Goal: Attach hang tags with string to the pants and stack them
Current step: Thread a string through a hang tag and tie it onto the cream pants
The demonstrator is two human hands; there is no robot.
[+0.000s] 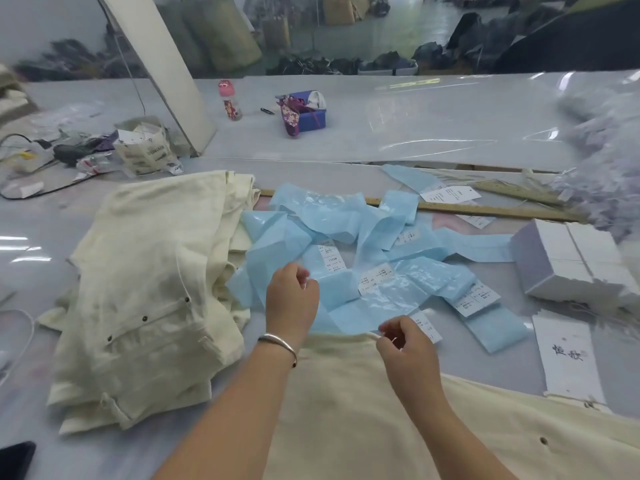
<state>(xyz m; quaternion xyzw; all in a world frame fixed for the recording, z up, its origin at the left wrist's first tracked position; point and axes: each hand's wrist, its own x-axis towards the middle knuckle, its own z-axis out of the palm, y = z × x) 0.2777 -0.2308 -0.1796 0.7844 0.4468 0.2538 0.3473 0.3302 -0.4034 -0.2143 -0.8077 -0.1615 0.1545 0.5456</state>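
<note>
A stack (145, 299) of cream pants is piled left of the blue strips (349, 244), so several pairs appear done. One more pair (346, 410) is spread below the strips, its waistband under both hands. The left hand (292, 299) and right hand (403, 344) are curled as if pinching string; none can be made out. Hang tags (568, 355) lie right of the strips, so tagging and stacking this pair are judged still to do.

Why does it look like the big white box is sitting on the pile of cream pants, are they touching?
Apart. The head view shows the white box at the table's right and the folded pants stack at its left, with blue strips between them.
</note>
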